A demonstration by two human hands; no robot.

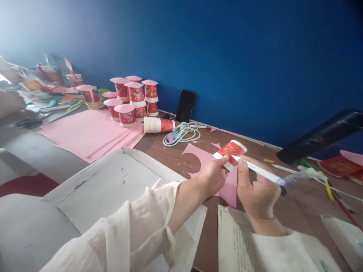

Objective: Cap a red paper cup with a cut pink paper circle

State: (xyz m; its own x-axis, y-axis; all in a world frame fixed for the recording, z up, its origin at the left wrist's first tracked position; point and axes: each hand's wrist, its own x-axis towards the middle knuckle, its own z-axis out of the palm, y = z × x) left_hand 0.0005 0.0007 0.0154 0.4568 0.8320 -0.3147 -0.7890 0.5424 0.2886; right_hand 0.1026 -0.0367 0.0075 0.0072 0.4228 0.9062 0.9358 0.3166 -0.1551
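While several red printed paper cups [135,94] stand upside down by the wall with flat pink paper discs [134,85] on top, the red-and-white paper cup [237,147] in hand bears no disc, so its work looks unfinished. More bare cups lie nested in a sideways white-rimmed stack [159,124] on the brown wooden surface [161,155], apparently untouched. The left hand's [214,176] grip is closed around the lower side of the tilted cup, which is above a pink paper sheet with curved cut-outs [229,194]. The right hand's [256,190] grip pinches a slim white marker pen [261,171] between thumb and fingers, its tip at the cup's side; whether it touches, I cannot tell.
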